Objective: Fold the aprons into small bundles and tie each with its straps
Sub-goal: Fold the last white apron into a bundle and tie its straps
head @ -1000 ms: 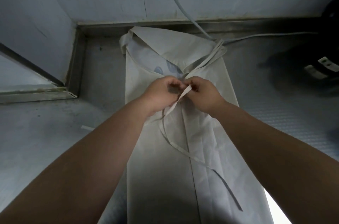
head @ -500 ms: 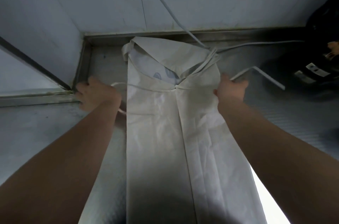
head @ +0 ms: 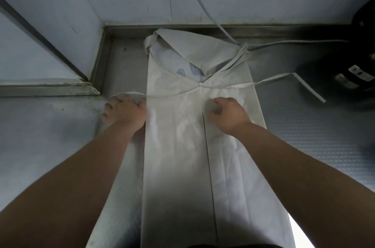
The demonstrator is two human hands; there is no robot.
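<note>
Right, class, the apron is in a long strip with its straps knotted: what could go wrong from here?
The right strap trails loose beyond the right hand and could snag during folding. The cable lies at the far corner of the apron and might get rolled in. The knot looks small and may slip.

No text can be read: the blue print [head: 182, 70] on the apron [head: 178, 156] and the white label [head: 355, 69] on the black object [head: 363, 30] are blurred.

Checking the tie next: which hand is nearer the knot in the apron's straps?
Right. The right hand is over the apron, just right of the knot and closer to the person; the left hand is at the apron's left edge, farther off.
</note>
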